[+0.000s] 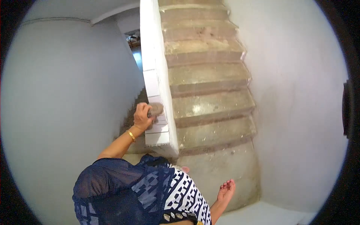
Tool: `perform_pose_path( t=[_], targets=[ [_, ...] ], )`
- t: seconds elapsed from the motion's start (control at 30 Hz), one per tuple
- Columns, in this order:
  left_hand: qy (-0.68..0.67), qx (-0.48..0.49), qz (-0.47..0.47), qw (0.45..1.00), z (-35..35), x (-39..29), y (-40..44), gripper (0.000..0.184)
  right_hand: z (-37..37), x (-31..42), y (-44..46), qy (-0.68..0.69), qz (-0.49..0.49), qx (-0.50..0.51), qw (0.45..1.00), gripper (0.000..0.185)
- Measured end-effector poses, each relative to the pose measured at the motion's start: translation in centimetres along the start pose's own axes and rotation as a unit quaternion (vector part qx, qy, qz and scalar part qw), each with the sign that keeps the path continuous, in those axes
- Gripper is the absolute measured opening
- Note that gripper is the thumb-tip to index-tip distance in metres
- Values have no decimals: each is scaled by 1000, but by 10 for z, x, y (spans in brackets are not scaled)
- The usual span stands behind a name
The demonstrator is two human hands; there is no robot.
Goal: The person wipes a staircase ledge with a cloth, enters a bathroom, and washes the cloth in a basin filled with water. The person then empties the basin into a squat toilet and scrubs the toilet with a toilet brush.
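Note:
My left hand [141, 116], with a gold bangle at the wrist, is closed around a brownish-grey rounded pad [156, 109]. Whether it is a sponge, a brush or a wad of cloth is unclear. The pad rests against the white tiled top [157, 138] of the low stair wall, just above its near end. Lower down on the right, my right hand [226, 190] hangs beside my body over the floor, holding nothing, with the fingers loosely bent and apart.
Concrete steps [210, 103] rise to the right of the low wall, with pale specks and stains. A grey wall [71, 86] stands at left, a whitish wall [296, 93] at right. Behind the low wall, a dark gap [131, 116] drops away. The landing [217, 168] lies in front.

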State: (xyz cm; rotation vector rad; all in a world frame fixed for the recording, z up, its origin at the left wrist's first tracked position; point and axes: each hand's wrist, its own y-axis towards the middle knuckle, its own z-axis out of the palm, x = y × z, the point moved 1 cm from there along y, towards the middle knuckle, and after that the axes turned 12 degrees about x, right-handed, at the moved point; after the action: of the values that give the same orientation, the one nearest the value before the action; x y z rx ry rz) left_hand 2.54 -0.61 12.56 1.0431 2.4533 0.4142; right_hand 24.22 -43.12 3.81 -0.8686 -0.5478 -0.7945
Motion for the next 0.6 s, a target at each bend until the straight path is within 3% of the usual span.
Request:
perform_pose_path(
  t=[0.13, 0.23, 0.3, 0.4, 0.47, 0.57, 0.6],
  targets=[
    [-1, -181, -32, 983, -25, -4, 121, 38, 7, 25, 23, 44, 40, 59, 996, 11],
    [18, -202, -97, 974, -51, -3, 215, 26, 10, 47, 33, 30, 64, 68, 995, 11],
    [32, -239, -137, 961, -56, 7, 250, 28, 13, 66, 28, 15, 71, 66, 995, 11],
    [17, -255, -191, 948, -49, 2, 242, 32, -7, 100, 36, -4, 77, 24, 997, 9],
    [41, -240, -219, 945, -37, -13, 224, 35, -76, 103, 61, -6, 124, 108, 986, 27],
    [49, -222, -255, 940, -25, -20, 203, 36, -139, 120, 84, 56, 156, 126, 978, 19],
    [53, -210, -263, 940, -21, -27, 195, 36, -126, 137, 76, 49, 166, 117, 978, 19]
  ],
)
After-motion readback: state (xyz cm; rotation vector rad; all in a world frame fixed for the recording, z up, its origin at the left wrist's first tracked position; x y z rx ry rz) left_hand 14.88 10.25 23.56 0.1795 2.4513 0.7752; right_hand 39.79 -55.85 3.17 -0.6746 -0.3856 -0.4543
